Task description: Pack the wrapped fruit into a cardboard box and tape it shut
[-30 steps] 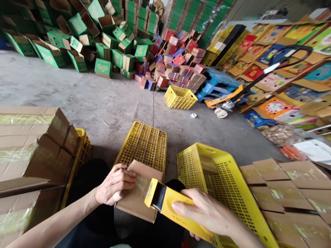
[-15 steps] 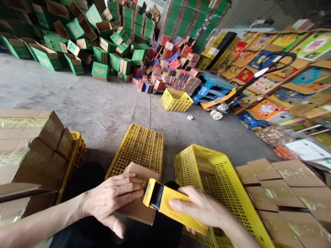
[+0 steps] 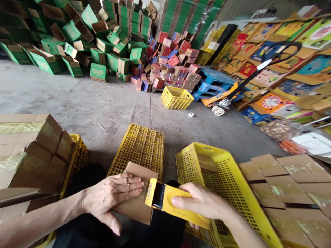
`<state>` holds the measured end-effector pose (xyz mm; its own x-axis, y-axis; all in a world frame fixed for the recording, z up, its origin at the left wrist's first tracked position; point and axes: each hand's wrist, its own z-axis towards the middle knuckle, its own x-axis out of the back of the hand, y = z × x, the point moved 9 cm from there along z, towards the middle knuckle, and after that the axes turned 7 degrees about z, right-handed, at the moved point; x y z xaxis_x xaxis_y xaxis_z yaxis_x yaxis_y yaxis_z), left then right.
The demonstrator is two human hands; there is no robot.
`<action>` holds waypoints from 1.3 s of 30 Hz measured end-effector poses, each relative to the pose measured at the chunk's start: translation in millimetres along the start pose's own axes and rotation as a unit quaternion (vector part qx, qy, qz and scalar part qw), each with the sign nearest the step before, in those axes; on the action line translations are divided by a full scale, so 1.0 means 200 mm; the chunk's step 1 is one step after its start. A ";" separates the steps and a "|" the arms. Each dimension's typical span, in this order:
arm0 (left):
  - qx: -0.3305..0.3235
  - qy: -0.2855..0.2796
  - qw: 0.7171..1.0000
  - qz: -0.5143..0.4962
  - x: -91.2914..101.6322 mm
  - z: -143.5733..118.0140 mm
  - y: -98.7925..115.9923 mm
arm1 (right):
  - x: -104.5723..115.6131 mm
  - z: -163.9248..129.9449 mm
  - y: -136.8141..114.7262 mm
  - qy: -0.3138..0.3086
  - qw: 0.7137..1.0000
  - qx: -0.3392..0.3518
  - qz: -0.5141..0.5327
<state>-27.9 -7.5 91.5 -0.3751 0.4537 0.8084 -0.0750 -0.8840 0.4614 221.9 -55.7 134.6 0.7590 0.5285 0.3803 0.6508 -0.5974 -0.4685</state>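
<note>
Left hand (image 3: 111, 194) has flattened onto carton (image 3: 137, 208) | right hand (image 3: 201, 203): tape dispenser (image 3: 178, 214)

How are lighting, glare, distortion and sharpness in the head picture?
All in the head view: tape on the cartons at right gleams; the green boxes darken toward the upper left; stacked colorful boxes look skewed, probably lens stretch; the left hand is clearly outlined; lettering on the yellow tool is too small to read.

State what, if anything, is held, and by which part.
The right grip holds the yellow tool by its body, behind the black section. The left grip lies flat on the cardboard box, without clasping it.
</note>
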 end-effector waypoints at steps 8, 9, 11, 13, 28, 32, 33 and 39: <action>0.009 -0.008 0.998 0.069 0.03 0.08 0.13 | -0.05 -0.02 -0.03 -0.042 0.999 -0.012 0.017; 0.018 -0.003 0.996 0.082 0.02 0.10 0.14 | -0.05 -0.02 -0.02 -0.041 0.999 -0.013 0.019; 0.039 0.000 0.993 0.112 -0.02 0.11 0.17 | -0.06 -0.02 -0.02 -0.040 0.999 -0.013 0.021; 0.056 -0.001 0.989 0.138 -0.05 0.10 0.17 | -0.06 -0.01 -0.01 -0.043 0.999 -0.010 0.023; 0.065 -0.011 0.988 0.141 -0.06 0.08 0.14 | -0.01 -0.01 0.22 -0.034 0.996 -0.006 0.077; 0.054 -0.019 0.978 0.199 -0.06 0.10 0.17 | -0.02 0.00 0.25 -0.022 0.996 -0.003 0.089; 0.054 -0.020 0.976 0.210 -0.05 0.11 0.18 | -0.02 0.00 0.26 -0.020 0.996 -0.004 0.091; 0.068 -0.014 0.965 0.253 -0.11 0.19 0.25 | -0.01 -0.02 0.29 -0.012 0.996 -0.009 0.091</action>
<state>12.3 -57.3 110.7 -0.3070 -0.0280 0.9513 0.2341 -0.9711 0.0469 258.4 -92.8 109.4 0.8640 0.4242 0.2711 0.5025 -0.6949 -0.5143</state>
